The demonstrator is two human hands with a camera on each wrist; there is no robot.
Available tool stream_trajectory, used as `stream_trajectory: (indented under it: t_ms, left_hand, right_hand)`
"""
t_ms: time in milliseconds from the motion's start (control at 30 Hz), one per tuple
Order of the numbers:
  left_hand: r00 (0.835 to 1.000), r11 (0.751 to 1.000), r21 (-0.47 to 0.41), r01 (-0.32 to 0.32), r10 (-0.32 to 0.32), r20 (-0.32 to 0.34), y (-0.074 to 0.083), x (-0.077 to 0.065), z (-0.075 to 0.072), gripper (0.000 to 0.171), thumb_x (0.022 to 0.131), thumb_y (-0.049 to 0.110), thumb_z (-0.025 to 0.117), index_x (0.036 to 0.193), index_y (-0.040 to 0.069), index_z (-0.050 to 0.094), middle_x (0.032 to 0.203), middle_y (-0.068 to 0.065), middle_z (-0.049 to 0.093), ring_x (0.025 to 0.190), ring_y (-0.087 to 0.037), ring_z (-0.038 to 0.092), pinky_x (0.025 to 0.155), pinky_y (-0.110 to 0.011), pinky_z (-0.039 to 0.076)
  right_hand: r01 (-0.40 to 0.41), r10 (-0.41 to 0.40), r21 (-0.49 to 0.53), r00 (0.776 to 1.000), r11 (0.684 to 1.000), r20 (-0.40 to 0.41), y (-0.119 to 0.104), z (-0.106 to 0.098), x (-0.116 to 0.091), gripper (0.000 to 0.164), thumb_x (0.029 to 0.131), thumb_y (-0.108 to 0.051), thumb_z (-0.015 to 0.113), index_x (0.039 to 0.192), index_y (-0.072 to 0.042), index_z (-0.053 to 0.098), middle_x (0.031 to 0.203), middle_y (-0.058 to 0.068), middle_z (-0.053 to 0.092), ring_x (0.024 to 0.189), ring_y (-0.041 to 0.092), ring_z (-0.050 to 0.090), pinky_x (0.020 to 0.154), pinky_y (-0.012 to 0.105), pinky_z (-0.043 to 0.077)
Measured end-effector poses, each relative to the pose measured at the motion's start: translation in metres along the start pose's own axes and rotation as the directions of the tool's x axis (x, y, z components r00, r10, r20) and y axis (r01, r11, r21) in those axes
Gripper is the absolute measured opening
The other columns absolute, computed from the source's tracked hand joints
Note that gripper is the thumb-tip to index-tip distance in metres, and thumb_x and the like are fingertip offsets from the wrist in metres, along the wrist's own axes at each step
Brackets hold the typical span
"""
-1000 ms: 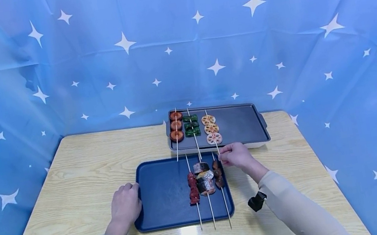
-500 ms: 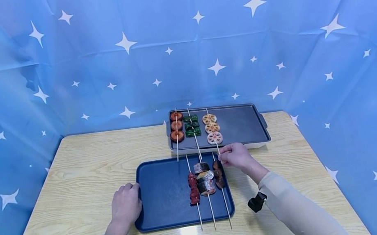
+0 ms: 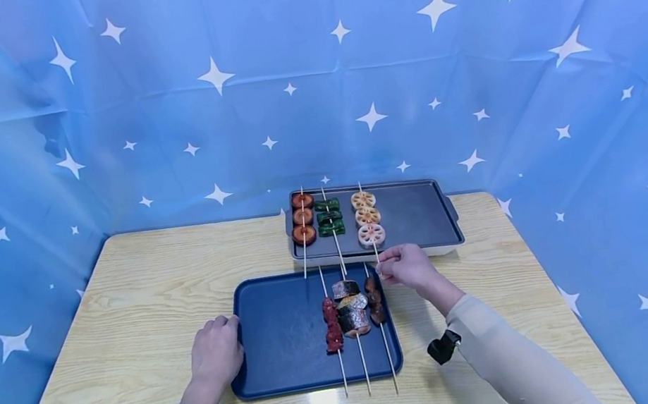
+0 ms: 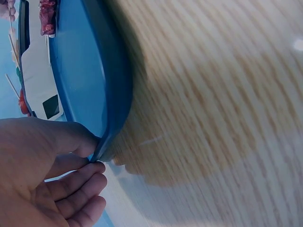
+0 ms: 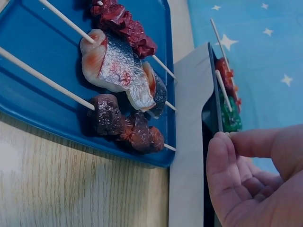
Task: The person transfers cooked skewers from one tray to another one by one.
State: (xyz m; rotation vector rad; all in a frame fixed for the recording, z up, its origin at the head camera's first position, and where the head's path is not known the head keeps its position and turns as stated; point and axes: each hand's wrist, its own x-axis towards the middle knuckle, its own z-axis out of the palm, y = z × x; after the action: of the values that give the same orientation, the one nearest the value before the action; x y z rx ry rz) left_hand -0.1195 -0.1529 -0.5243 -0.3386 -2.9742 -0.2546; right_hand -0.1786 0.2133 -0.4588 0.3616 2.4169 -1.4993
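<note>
Head view: holds the right arm stretched forward over the wooden table, with the right hand at the griddle's near edge. Pinches the near stick end of the lotus-root skewer between thumb and fingertips, leaving hardly a gap. With the left arm bent inward, grips the left rim of the blue tray in the left hand, between thumb and index finger, with the others loosely bent.

Three skewers over the griddle, three pieces on each: from left, mushroom skewer, green skewer, lotus-root skewer. Cannot tell whether touching the griddle with the lotus slices.

Three more on the tray, toward its right side: red meat skewer, fish skewer, brown meat skewer, all with near stick ends jutting past the front rim.
</note>
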Motion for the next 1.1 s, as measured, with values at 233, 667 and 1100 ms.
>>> stream_trajectory:
  t_ms: [233, 667, 1100]
  left_hand:
    - [1.0, 1.0, -0.005, -0.006, 0.006, -0.011, 0.001, -0.001, 0.0, 0.035, 0.076, 0.003, 0.066, 0.111, -0.003, 0.068, 0.096, -0.017, 0.068, 0.084, -0.032, 0.064, 0.074, -0.045, 0.054]
    - [0.999, 1.0, 0.001, -0.012, 0.013, -0.048, 0.001, -0.002, 0.002, 0.033, 0.073, 0.002, 0.067, 0.106, -0.002, 0.069, 0.09, -0.016, 0.067, 0.079, -0.032, 0.062, 0.07, -0.046, 0.053]
    - [1.0, 1.0, 0.014, -0.009, 0.009, -0.012, 0.001, 0.0, -0.001, 0.034, 0.076, 0.003, 0.067, 0.11, -0.003, 0.068, 0.094, -0.017, 0.067, 0.08, -0.031, 0.063, 0.072, -0.045, 0.054]
  right_hand:
    - [0.009, -0.009, -0.006, 1.0, 1.0, 0.008, -0.001, -0.002, 0.0, 0.02, 0.092, -0.007, 0.056, 0.108, 0.003, 0.063, 0.1, 0.016, 0.067, 0.086, 0.026, 0.067, 0.085, 0.044, 0.059]
    - [0.023, -0.024, 0.017, 0.999, 1.0, 0.046, -0.006, -0.002, -0.009, 0.027, 0.092, -0.006, 0.059, 0.115, 0.007, 0.061, 0.097, 0.015, 0.069, 0.08, 0.024, 0.067, 0.083, 0.044, 0.059]
    - [0.044, -0.046, 0.028, 0.995, 0.999, 0.089, -0.007, 0.001, -0.024, 0.019, 0.09, -0.004, 0.058, 0.107, 0.004, 0.063, 0.094, 0.018, 0.07, 0.074, 0.013, 0.064, 0.081, 0.041, 0.06]
